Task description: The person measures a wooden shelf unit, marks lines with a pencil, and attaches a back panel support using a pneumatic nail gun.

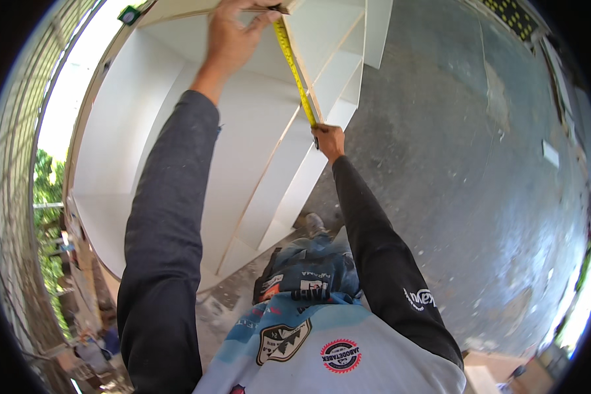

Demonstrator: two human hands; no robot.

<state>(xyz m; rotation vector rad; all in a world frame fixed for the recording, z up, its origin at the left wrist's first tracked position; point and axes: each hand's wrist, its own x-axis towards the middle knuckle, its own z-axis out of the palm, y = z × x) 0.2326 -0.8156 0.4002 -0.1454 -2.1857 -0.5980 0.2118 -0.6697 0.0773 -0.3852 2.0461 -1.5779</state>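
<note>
A yellow tape measure (293, 64) is drawn out between my two hands, its blade lying along the pale edge of a white panel in an open white cabinet (236, 121). My left hand (233, 39) is at the far end, thumb and fingers pinching the tape beside a small dark piece. Nearer to me, my right hand (330, 141) is closed round the other end, with a bit of something black showing under the fingers. The hand covers most of what it grips, so I cannot tell whether the tape's case is there.
The cabinet has several compartments with thin upright dividers. Grey, stained concrete floor (433, 164) stretches to the right, with a small white piece (550, 153) on it. A green object (129, 16) sits at the far left rim. My shoe (315, 224) is close to the cabinet's near corner.
</note>
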